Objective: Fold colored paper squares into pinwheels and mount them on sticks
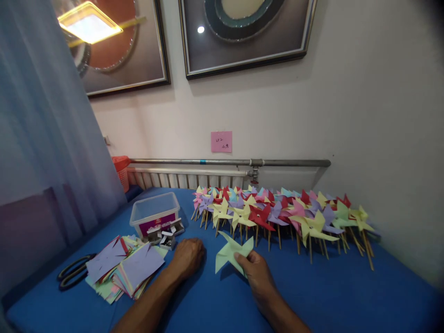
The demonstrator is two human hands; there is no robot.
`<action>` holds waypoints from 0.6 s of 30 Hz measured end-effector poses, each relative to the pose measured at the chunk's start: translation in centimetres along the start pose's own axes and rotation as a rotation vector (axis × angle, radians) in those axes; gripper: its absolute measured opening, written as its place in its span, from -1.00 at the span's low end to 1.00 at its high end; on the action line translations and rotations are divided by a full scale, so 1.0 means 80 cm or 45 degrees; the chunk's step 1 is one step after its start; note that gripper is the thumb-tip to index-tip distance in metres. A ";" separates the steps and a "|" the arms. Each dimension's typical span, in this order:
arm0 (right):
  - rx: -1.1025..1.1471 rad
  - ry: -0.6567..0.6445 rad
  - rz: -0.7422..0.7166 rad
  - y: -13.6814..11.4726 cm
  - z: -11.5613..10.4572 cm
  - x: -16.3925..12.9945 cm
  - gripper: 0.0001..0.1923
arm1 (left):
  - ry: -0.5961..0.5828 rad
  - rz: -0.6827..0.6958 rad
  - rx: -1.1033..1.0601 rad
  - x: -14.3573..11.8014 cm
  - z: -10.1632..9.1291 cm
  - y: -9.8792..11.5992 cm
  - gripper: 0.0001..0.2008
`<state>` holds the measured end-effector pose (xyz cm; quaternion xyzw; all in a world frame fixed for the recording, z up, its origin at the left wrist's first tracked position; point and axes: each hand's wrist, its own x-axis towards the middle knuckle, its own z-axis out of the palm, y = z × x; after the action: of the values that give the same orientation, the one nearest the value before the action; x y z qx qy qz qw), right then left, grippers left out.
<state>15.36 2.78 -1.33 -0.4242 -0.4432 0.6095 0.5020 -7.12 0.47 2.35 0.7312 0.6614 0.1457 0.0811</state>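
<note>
One pale green paper pinwheel head (231, 253) is being pinched at its right blade by the right hand (255, 270), fingers closed on it, just above the blue bench (347, 296). Being thin folded paper, it is likely handling as very light, floppy and easily creased, so gripping near the centre fold rather than a blade tip seems wiser. The left hand (188, 256) is resting loosely curled on the bench, holding nothing that is showing, apart from the right. Beside it are lying one stack of cut coloured paper squares (125, 268), one clear plastic box (155, 212), small pin boxes (166, 233) and one pair of scissors (72, 272). Dozens of finished pinwheels on sticks (277, 215), too many to count, are crowding the bench's far side.
</note>
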 end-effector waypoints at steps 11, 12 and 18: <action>0.024 0.027 -0.063 -0.008 0.005 -0.004 -0.62 | 0.179 -0.014 -0.975 -0.002 -0.004 0.033 -0.86; 0.035 0.020 -0.072 -0.011 0.006 -0.005 -0.62 | 0.233 0.053 -1.008 -0.004 -0.002 0.044 -0.87; 0.077 0.030 -0.119 -0.015 0.012 -0.008 -0.64 | 0.249 0.100 -0.968 -0.009 0.012 0.091 -0.91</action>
<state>14.80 2.19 0.10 -0.3950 -0.4380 0.5934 0.5477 0.01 -0.99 3.60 0.6564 0.5365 0.4523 0.2770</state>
